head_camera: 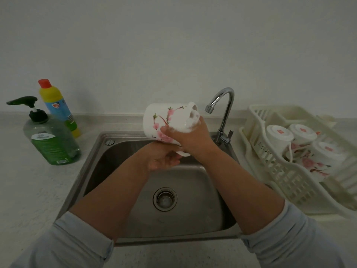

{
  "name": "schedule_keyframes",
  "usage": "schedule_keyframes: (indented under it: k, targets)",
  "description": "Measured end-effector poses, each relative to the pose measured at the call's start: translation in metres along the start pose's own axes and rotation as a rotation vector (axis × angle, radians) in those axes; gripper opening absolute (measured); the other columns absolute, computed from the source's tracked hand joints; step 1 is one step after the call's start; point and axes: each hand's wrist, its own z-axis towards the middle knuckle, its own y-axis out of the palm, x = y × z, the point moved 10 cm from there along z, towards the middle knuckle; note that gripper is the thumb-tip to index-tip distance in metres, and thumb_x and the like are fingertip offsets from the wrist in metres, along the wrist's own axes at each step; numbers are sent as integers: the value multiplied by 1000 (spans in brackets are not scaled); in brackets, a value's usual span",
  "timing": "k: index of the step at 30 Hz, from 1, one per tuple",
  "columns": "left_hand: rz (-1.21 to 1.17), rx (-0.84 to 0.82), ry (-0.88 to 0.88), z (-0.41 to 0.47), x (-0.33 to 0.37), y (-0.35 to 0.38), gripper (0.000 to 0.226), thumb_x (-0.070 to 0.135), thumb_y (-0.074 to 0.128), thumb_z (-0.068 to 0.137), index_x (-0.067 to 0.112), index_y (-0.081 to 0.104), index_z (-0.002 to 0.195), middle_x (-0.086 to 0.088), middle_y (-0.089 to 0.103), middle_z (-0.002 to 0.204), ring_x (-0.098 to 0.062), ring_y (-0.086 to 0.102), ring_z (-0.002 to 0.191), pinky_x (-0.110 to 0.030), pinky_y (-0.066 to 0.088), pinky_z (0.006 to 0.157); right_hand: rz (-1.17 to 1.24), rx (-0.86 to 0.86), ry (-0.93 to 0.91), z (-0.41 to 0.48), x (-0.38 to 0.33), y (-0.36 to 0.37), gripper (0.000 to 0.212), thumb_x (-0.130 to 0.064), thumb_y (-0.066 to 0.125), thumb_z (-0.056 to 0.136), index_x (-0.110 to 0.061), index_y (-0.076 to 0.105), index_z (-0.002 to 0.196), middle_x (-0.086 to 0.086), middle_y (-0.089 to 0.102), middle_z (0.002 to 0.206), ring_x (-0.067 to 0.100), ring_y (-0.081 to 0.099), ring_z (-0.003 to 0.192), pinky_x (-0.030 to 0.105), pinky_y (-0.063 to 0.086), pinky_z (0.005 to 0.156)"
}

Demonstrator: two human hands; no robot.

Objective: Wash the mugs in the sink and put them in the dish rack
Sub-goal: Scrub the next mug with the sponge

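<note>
A white mug (164, 118) with pink blossoms is held on its side above the back of the steel sink (108, 157). My right hand (190, 138) grips it by the handle side, thumb across the blossoms. My left hand (164, 159) is just below, palm up, fingers curled at the mug's lower rim; whether it holds that rim I cannot tell. In the cream dish rack (286, 171) on the right, three matching mugs (280, 136) stand upside down. No water runs from the tap (222, 105).
A green soap pump bottle (52, 140) and a yellow bottle with a red cap (56, 105) stand on the counter left of the sink. The drain (164, 198) sits in the middle of the basin. A plain wall rises behind.
</note>
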Motion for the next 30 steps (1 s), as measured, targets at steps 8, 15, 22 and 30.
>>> schedule_keyframes:
  k: [8, 15, 22, 30]
  targets:
    - [-285, -539, 141, -36, 32, -5, 68, 32, 71, 77, 5, 47, 135, -26, 52, 130, -44, 49, 119, -51, 46, 92, -345, -338, -198, -9, -12, 10, 51, -22, 85, 65, -6, 64, 108, 11, 69, 102, 25, 64, 95, 31, 53, 80]
    - [-298, -247, 172, -27, 33, -2, 84, 45, 93, 32, 8, 66, 102, -20, 70, 91, -35, 69, 75, -45, 57, 54, -699, -633, -44, -25, 39, 42, 55, -48, 60, 79, -12, 56, 120, 8, 63, 112, 25, 61, 103, 39, 52, 89]
    - [-160, -36, 233, -20, 32, -13, 50, 47, 63, 69, 20, 60, 111, -11, 67, 98, -28, 68, 80, -38, 56, 54, 110, -539, 323, -26, 44, 31, 43, 7, 63, 81, -11, 51, 118, 11, 60, 117, 24, 57, 111, 35, 51, 94]
    - [-161, 0, 236, -19, 35, -19, 39, 45, 66, 68, 23, 62, 100, -5, 72, 86, -27, 69, 78, -41, 57, 66, 83, -213, 56, -10, 32, 2, 65, -16, 85, 64, -2, 53, 119, 13, 66, 111, 25, 64, 105, 39, 56, 85]
